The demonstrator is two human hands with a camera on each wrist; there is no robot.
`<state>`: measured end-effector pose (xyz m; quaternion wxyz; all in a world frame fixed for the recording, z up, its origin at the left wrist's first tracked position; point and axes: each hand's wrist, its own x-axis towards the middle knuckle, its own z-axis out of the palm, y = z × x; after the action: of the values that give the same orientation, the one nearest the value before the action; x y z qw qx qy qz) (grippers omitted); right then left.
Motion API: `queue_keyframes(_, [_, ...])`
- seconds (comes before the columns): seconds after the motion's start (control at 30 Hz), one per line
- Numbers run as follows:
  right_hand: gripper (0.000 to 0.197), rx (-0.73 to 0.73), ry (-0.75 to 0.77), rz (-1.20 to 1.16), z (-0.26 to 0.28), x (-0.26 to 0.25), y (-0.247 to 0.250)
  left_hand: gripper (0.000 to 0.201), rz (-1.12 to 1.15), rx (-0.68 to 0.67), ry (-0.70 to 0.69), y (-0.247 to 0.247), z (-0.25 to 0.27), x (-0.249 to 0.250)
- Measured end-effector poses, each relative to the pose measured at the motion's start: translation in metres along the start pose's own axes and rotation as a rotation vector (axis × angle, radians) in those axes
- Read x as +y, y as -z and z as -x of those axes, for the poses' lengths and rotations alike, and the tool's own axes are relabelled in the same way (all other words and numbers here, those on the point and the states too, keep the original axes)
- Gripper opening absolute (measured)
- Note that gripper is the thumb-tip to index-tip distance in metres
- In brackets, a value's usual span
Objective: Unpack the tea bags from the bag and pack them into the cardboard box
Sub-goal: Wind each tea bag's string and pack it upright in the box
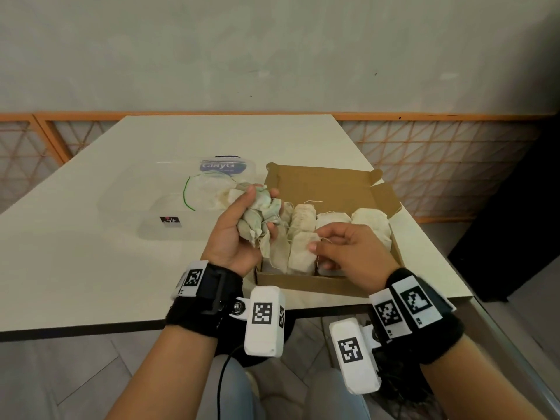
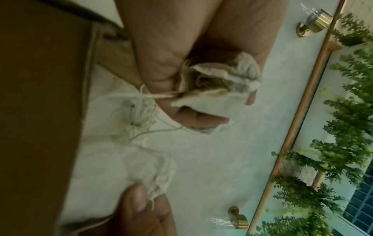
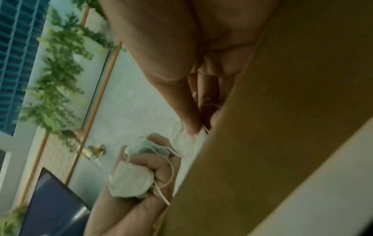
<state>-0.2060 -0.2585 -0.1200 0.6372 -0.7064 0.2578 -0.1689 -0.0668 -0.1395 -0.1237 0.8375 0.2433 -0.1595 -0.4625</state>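
White table (image 1: 91,268) w/ open cardboard box (image 1: 330,183) at near edge, clear bag (image 1: 169,207) just left of it, a few tea bags still inside. Box holds rows of tea bags (image 1: 371,222). Left hand (image 1: 233,234) over box's left side, clenched round a bunch (image 1: 260,218) of them. Right hand (image 1: 348,250) over box, pinching a string (image 1: 325,239).

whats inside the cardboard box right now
The cardboard box holds pale tea bags with loose strings, packed in rows. The right hand covers the near right part and the left hand, gripping a bunch, hides the left edge, so no full count.
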Motion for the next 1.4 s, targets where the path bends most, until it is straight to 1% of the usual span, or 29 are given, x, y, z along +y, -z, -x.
queue_keyframes(0.1, [0.016, -0.017, -0.040, -0.014, -0.002, 0.000, -0.001, 0.040, -0.019, 0.008, 0.004, -0.001, 0.000, 0.000])
queue_keyframes(0.17, [0.017, -0.062, -0.068, -0.021, -0.003, -0.001, -0.004, 0.022, -0.027, 0.029, 0.001, -0.003, 0.001, -0.001])
queue_keyframes(0.2, [0.018, -0.078, -0.078, 0.018, -0.003, -0.001, -0.005, 0.014, -0.037, 0.039, -0.002, -0.004, 0.001, -0.001])
queue_keyframes(0.27, [0.025, -0.055, -0.060, 0.182, -0.005, 0.001, -0.007, 0.009, -0.066, 0.052, -0.006, -0.007, 0.002, -0.001])
queue_keyframes(0.3, [0.031, -0.017, -0.028, 0.261, -0.006, 0.002, -0.007, 0.010, -0.074, 0.056, -0.008, -0.008, 0.001, -0.001])
queue_keyframes(0.37, [0.039, 0.076, 0.064, 0.334, -0.004, 0.003, -0.006, 0.014, -0.083, 0.065, -0.008, -0.008, 0.000, 0.000])
queue_keyframes(0.43, [0.041, 0.132, 0.176, 0.378, 0.001, 0.004, -0.007, 0.023, -0.076, 0.070, 0.002, -0.007, -0.002, -0.001])
queue_keyframes(0.5, [0.036, 0.110, 0.274, 0.531, 0.004, 0.008, -0.010, 0.038, -0.054, 0.069, 0.022, -0.010, -0.005, -0.003])
queue_keyframes(0.53, [0.033, 0.092, 0.319, 0.622, 0.004, 0.010, -0.011, 0.044, -0.034, 0.069, 0.030, -0.012, -0.005, -0.005])
queue_keyframes(0.57, [0.030, 0.101, 0.361, 0.661, 0.004, 0.011, -0.011, 0.046, -0.008, 0.074, 0.031, -0.014, -0.006, -0.007])
queue_keyframes(0.6, [0.028, 0.146, 0.389, 0.641, 0.004, 0.010, -0.011, 0.047, 0.017, 0.087, 0.027, -0.015, -0.007, -0.009])
queue_keyframes(0.67, [0.023, 0.267, 0.447, 0.483, 0.005, 0.005, -0.011, 0.044, 0.060, 0.126, 0.018, -0.016, -0.008, -0.012])
queue_keyframes(0.7, [0.022, 0.288, 0.472, 0.397, 0.006, 0.002, -0.013, 0.040, 0.079, 0.144, 0.023, -0.016, -0.009, -0.013])
queue_keyframes(0.73, [0.025, 0.268, 0.475, 0.322, 0.006, -0.002, -0.015, 0.036, 0.083, 0.161, 0.036, -0.017, -0.009, -0.013])
queue_keyframes(0.77, [0.029, 0.217, 0.452, 0.261, 0.006, -0.003, -0.018, 0.034, 0.061, 0.185, 0.050, -0.017, -0.011, -0.014])
queue_keyframes(0.83, [0.040, 0.103, 0.369, 0.193, 0.005, -0.004, -0.025, 0.040, -0.025, 0.229, 0.066, -0.017, -0.012, -0.017])
queue_keyframes(0.87, [0.044, 0.076, 0.347, 0.182, 0.003, -0.001, -0.028, 0.044, -0.059, 0.242, 0.069, -0.019, -0.013, -0.018])
queue_keyframes(0.9, [0.043, 0.078, 0.345, 0.172, 0.001, 0.002, -0.029, 0.045, -0.084, 0.245, 0.064, -0.019, -0.013, -0.019])
queue_keyframes(0.97, [0.034, 0.120, 0.359, 0.124, -0.004, 0.005, -0.028, 0.038, -0.082, 0.224, 0.042, -0.019, -0.013, -0.018])
queue_keyframes(1.0, [0.029, 0.133, 0.351, 0.065, -0.006, 0.005, -0.026, 0.032, -0.093, 0.201, 0.031, -0.018, -0.013, -0.017])
queue_keyframes(1.07, [0.021, 0.133, 0.315, -0.090, -0.008, 0.004, -0.020, 0.024, -0.190, 0.159, 0.017, -0.016, -0.014, -0.018])
queue_keyframes(1.13, [0.017, 0.134, 0.297, -0.220, -0.009, 0.002, -0.016, 0.017, -0.251, 0.144, 0.002, -0.017, -0.013, -0.020])
queue_keyframes(1.27, [0.020, 0.175, 0.273, -0.457, -0.010, 0.000, -0.010, 0.012, -0.245, 0.179, 0.005, -0.020, -0.015, -0.022])
queue_keyframes(1.4, [0.019, 0.208, 0.290, -0.585, -0.008, -0.002, -0.006, 0.006, -0.162, 0.246, -0.017, -0.021, -0.017, -0.019])
